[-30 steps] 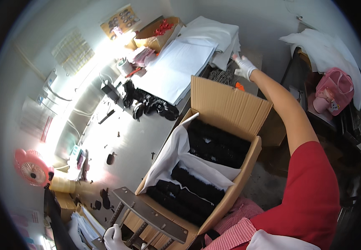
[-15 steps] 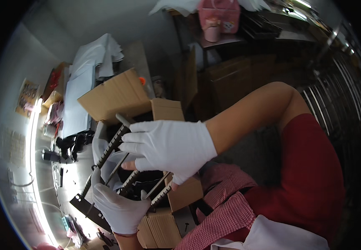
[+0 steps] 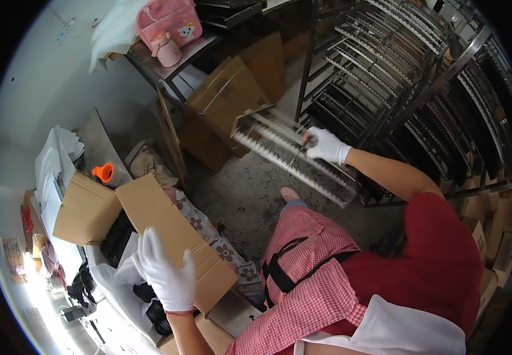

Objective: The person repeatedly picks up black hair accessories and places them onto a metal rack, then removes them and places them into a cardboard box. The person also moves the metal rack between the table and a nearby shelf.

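My right hand (image 3: 327,146), in a white glove with bare fingertips showing, grips a metal frame rack (image 3: 288,168) by one of its bars. The rack has rows of notched bars, hangs tilted above the floor and is a little blurred. My left hand (image 3: 167,273), also gloved in white, is raised with its fingers apart and nothing in them. Below and beside it stands an open cardboard box (image 3: 164,228) with its flaps folded out. Inside lie white lining sheet (image 3: 105,274) and black bundled items (image 3: 160,313), whose kind I cannot make out.
Tall metal shelving (image 3: 380,71) filled with similar notched racks stands at the right. Flattened cardboard (image 3: 226,89) leans beneath a table holding a pink bag (image 3: 170,23) and pink bottle (image 3: 166,50). An orange-rimmed container (image 3: 107,173) sits behind the box.
Both hands were at a notched rack over the box. My left hand has come off it; my right hand has carried the rack rightward towards the shelving. The view has swung right.
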The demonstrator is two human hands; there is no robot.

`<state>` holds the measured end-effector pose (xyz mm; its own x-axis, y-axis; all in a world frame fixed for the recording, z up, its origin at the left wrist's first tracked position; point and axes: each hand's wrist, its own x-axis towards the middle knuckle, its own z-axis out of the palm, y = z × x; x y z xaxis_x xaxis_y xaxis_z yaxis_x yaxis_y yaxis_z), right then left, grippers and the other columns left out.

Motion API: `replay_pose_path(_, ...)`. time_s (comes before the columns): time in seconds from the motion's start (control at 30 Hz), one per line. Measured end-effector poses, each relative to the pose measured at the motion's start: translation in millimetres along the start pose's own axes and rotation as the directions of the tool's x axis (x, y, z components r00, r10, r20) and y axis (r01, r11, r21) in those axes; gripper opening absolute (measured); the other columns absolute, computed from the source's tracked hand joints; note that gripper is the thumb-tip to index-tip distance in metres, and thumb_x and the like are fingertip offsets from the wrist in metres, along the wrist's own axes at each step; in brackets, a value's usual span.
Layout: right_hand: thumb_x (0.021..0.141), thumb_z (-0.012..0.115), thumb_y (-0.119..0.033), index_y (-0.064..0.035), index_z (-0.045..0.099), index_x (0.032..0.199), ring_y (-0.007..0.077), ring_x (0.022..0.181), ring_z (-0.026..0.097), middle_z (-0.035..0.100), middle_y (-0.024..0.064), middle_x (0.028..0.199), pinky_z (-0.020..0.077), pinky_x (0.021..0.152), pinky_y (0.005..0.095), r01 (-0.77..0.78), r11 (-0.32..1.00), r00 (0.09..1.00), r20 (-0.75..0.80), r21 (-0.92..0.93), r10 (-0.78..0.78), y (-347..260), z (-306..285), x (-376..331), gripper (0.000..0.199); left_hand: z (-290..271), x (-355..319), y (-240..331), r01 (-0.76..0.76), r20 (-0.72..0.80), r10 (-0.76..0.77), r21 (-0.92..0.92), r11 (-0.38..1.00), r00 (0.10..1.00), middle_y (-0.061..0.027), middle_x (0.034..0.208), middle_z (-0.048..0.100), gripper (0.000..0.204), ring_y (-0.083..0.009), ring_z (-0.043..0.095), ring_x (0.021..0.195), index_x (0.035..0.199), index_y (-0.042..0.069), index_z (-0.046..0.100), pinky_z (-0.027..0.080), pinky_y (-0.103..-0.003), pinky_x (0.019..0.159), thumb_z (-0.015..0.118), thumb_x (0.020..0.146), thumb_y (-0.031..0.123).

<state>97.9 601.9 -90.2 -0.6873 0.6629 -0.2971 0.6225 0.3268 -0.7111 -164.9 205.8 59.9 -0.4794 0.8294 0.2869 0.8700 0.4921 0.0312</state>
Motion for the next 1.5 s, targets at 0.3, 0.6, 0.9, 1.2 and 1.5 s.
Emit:
replay_pose_path(0.3, 0.062, 0.078, -0.040, -0.0186, 0.062, 0.113, 0.0344, 0.114, 0.058, 0.058, 0.0182, 0.119, 0.0499, 0.094, 0.0408, -0.397, 0.845, 0.889, -0.380, -0.358, 0.257, 135.3, -68.3, 91.7, 0.058, 81.4, -69.1, -60.6, 0.592, 0.011, -0.604, 0.192, 0.783, 0.797, -0.0303, 0.141, 0.047, 0.087, -0.0434, 0.047, 0.131, 0.147, -0.008, 0.035, 0.037, -0.049, 0.111, 0.080, 0.078, 0.022)
replay_pose_path(0.6, 0.077, 0.071, -0.017, -0.0146, 0.069, 0.110, 0.0316, 0.112, 0.060, 0.063, 0.0113, 0.123, 0.0468, 0.099, 0.0453, -0.217, 0.889, 0.700, -0.698, -0.404, -0.147, 225.3, -96.8, 154.6, 0.032, 84.3, -66.6, -48.5, 0.682, 0.093, -0.698, 0.156, 0.714, 0.710, -0.0236, 0.138, 0.054, 0.058, -0.0389, 0.051, 0.128, 0.140, -0.006, 0.047, 0.038, -0.044, 0.110, 0.067, 0.090, 0.017)
replay_pose_path(0.9, 0.082, 0.078, -0.041, -0.0048, 0.042, 0.145, 0.0408, 0.121, 0.059, 0.057, 0.0241, 0.138, 0.0469, 0.100, 0.0443, -0.677, 0.732, 0.683, -0.435, -0.074, 0.587, 431.1, -50.1, 210.0, 0.082, 98.7, -50.7, -57.7, 0.765, 0.105, -0.779, 0.146, 0.627, 0.618, -0.0225, 0.135, 0.054, 0.054, -0.0362, 0.051, 0.125, 0.138, -0.006, 0.047, 0.037, -0.044, 0.109, 0.067, 0.093, 0.016)
replay_pose_path(1.2, 0.082, 0.081, -0.029, -0.0045, 0.058, 0.096, 0.0215, 0.083, 0.058, 0.063, 0.0084, 0.086, 0.0482, 0.074, 0.0376, -0.304, 0.925, 0.947, -0.030, 0.228, 0.319, 297.9, 25.7, 146.9, 0.036, 89.7, -58.9, -33.2, 0.791, 0.057, -0.806, 0.167, 0.589, 0.589, -0.0228, 0.132, 0.056, 0.048, -0.0355, 0.052, 0.125, 0.134, -0.004, 0.051, 0.038, -0.043, 0.108, 0.065, 0.095, 0.019)
replay_pose_path(1.5, 0.091, 0.073, -0.025, -0.0124, 0.049, 0.097, 0.0046, 0.045, 0.034, 0.043, -0.0053, 0.069, 0.0226, 0.039, 0.0223, -0.257, 0.651, 0.892, 0.435, 0.715, -0.126, -2.2, -25.2, 79.8, 0.028, 55.3, -54.9, -16.3, 0.565, -0.152, -0.614, -0.273, 0.779, 0.774, -0.0198, 0.125, 0.060, 0.050, -0.0390, 0.054, 0.119, 0.128, 0.004, 0.059, 0.040, -0.048, 0.106, 0.072, 0.081, 0.014)
